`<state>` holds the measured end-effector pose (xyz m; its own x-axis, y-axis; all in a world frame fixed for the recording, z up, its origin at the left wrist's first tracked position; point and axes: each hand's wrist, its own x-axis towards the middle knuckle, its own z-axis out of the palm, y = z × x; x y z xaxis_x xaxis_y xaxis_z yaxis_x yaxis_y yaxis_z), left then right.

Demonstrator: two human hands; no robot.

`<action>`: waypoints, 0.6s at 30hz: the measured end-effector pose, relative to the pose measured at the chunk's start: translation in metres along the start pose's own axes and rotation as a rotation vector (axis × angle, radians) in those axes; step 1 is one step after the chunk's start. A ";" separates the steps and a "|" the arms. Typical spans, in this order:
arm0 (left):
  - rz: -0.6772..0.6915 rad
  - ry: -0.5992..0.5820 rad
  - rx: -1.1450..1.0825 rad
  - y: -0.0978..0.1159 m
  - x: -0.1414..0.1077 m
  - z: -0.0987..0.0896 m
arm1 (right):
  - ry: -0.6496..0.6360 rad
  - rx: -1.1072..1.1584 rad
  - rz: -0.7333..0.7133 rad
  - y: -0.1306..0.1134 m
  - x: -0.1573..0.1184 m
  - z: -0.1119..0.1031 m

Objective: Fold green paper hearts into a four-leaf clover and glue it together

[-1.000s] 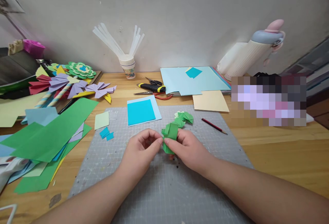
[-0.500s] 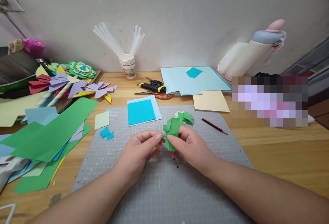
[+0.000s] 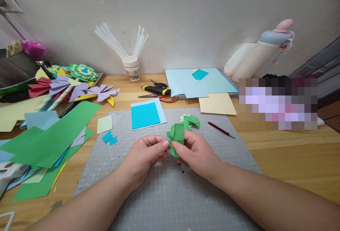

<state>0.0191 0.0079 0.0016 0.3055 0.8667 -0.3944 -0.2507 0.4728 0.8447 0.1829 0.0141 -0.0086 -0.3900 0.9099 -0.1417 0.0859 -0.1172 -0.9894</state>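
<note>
Folded green paper (image 3: 179,133) sits right between the hands, held above the cutting mat (image 3: 170,199); height off the mat hard to judge. Long axis runs up and away from the person, across the line joining the two hands; exact tilt unclear. Plain flat panel is on the right hand's side, small folded flaps on the left hand's side, so the left fingertips meet the flap edge. Right hand (image 3: 199,149) is nearer: it overlaps the paper, gripping it with thumb flat on the near face, fingers behind. Left hand (image 3: 145,152) comes in from the side, thumb and fingertips drawn together at the paper's left edge, touching it by the look of it; can't tell if they actually pinch it. Both forearms angle inward from the near corners, wrists clear of the mat, thumbs on the side facing the camera and pointing at each other. Around them: green folded pieces (image 3: 193,120) just beyond the right hand, pencil (image 3: 221,130) beyond it and further right, sharpened end pointing away from the hands. Beyond the left hand: bright blue square (image 3: 145,115) on a paler sheet (image 3: 160,110). Out to the left of that hand: small blue pieces (image 3: 107,137) and a pale green square (image 3: 104,124), both well apart from it.
</note>
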 end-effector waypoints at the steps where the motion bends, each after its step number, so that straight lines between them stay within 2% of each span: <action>1: -0.003 0.000 0.002 0.000 0.000 0.000 | -0.002 -0.011 -0.005 0.000 0.000 0.000; 10: 0.007 0.045 0.060 0.001 -0.001 0.001 | 0.005 -0.062 -0.036 -0.003 -0.003 0.001; 18: 0.012 0.010 0.018 0.000 -0.002 0.000 | -0.019 0.102 0.041 -0.005 0.000 0.000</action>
<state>0.0191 0.0062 0.0021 0.2935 0.8737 -0.3879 -0.2373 0.4597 0.8558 0.1828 0.0150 -0.0036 -0.4051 0.8961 -0.1813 0.0088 -0.1945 -0.9809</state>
